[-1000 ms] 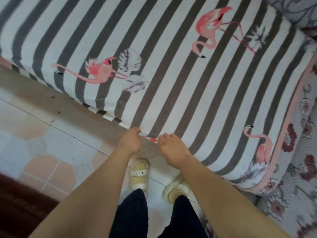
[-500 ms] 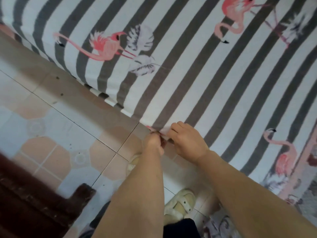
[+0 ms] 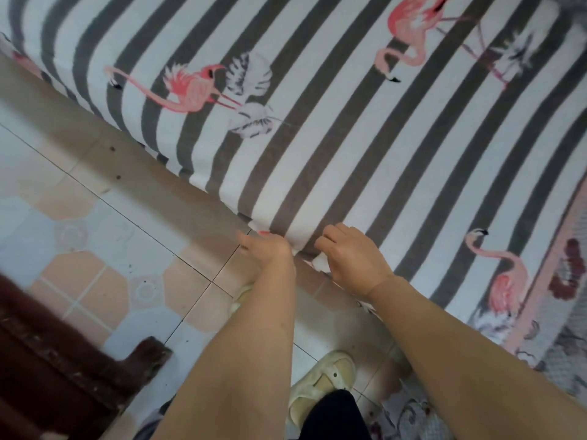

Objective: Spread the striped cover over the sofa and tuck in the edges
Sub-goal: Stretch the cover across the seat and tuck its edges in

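Observation:
The striped cover (image 3: 333, 131), grey and white with pink flamingos, lies flat across the sofa seat and hangs over its front edge. My left hand (image 3: 270, 249) is at that front edge, fingers curled on the cover's hem where a pink border shows. My right hand (image 3: 352, 258) is just to its right, fingers bent and pinching the same hem, with a bit of white fabric bunched under it. The fingertips of both hands are partly hidden by the cloth. The sofa itself is covered and unseen.
A floral fabric with a pink border (image 3: 565, 281) lies along the cover's right side. Tiled floor (image 3: 95, 255) runs in front of the sofa. Dark wooden furniture (image 3: 63, 369) stands at lower left. My slippered foot (image 3: 320, 382) is below the hands.
Both hands stay on the hem; the left hand has drawn slightly away from the right, opening a small gap. The view has shifted closer, toward the sofa's front edge.

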Motion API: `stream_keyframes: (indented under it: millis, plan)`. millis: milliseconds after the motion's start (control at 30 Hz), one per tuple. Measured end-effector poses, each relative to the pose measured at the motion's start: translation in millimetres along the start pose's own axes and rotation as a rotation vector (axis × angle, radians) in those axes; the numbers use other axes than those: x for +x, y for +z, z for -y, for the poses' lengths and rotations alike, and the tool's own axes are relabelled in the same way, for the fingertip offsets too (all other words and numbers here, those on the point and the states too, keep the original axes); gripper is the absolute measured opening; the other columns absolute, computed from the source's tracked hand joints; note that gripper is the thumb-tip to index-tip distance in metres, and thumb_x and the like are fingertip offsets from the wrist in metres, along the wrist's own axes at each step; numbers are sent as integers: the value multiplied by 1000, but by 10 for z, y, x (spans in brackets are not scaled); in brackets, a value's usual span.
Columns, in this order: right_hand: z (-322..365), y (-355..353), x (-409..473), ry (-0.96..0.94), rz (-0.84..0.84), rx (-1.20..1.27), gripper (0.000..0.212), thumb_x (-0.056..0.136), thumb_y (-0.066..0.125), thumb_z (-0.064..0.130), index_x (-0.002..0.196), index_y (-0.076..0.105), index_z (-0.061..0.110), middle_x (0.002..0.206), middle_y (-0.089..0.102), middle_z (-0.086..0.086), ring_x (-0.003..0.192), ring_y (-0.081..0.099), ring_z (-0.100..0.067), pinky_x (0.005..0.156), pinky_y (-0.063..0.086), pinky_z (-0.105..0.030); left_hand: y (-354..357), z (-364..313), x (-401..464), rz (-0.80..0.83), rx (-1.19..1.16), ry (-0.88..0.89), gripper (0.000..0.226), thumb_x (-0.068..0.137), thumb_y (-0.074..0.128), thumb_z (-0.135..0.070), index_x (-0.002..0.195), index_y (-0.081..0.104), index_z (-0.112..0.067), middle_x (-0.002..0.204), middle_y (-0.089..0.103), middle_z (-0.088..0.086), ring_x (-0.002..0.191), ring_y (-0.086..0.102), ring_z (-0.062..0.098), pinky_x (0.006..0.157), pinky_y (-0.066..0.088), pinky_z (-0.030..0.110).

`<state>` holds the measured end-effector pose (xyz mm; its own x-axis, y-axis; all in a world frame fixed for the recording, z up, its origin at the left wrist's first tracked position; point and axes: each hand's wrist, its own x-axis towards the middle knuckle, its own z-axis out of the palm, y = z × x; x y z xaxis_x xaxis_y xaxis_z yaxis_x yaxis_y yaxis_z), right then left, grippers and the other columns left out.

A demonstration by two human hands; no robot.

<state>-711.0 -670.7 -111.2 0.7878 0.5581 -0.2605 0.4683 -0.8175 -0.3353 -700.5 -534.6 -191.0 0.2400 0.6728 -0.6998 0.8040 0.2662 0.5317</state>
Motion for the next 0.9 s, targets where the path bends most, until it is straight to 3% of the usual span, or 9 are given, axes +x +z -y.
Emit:
stream_keyframes:
  millis: [67,167,267,400,533,600,767,833,900]
  plan:
    - [-47,8,-37,15,-1,-31,22,68,54,-8,81,65,6,82,59,-9,77,54,-31,62,36,-34,28,-114,2,43,-174,105,53,98,36,-15,149,21,-16,151,30,14,133,40,30,111,31,34]
    - [-145,51,-85,28,7,-57,30,73,46,-6,93,65,6,91,58,-9,85,51,-30,69,37,-35,98,-163,46,384,-394,-205,53,99,26,-50,147,27,-26,146,43,4,128,48,25,109,39,43]
    - [-169,92,-125,54,2,-54,26,68,51,-8,87,66,3,85,59,-11,79,52,-31,61,35,-35,40,-147,118,495,-345,-341,70,91,24,-67,141,38,-22,138,52,4,121,54,24,105,43,41]
    - [-135,87,-299,102,2,-16,20,57,62,-10,73,64,3,72,58,-12,64,54,-31,51,34,-32,-45,11,-103,500,-207,-359,66,94,20,-61,139,40,-16,136,51,7,120,52,24,100,41,36]
    - [-217,123,-721,255,71,46,20,70,56,-5,85,66,3,82,62,-13,74,58,-34,56,30,-32,69,302,-555,513,-112,-380,50,101,26,-42,138,41,-12,128,56,9,105,56,24,86,47,36]
    - [-297,131,-1048,396,124,99,23,75,51,-1,92,66,4,89,63,-13,81,59,-34,59,37,-33,196,452,-768,505,-113,-401,44,102,28,-32,139,40,-12,136,51,11,110,53,24,91,47,37]
    - [-380,355,-1812,829,298,212,21,84,50,10,98,65,9,103,65,-11,98,63,-32,76,50,-36,372,869,-1213,534,-17,-377,43,98,28,-2,139,38,-10,127,51,15,101,48,23,92,45,38]
    - [-395,488,-2082,1084,324,332,20,88,50,11,101,63,5,109,64,-15,103,62,-32,79,50,-36,421,1021,-1340,539,20,-361,40,99,30,-3,137,40,-8,126,51,16,97,51,24,83,49,36]
    - [-438,623,-2280,1375,214,559,23,89,54,16,106,60,2,114,63,-19,106,61,-34,80,49,-35,455,1128,-1390,523,49,-327,39,99,31,-3,136,42,-6,111,53,13,81,55,20,68,49,30]
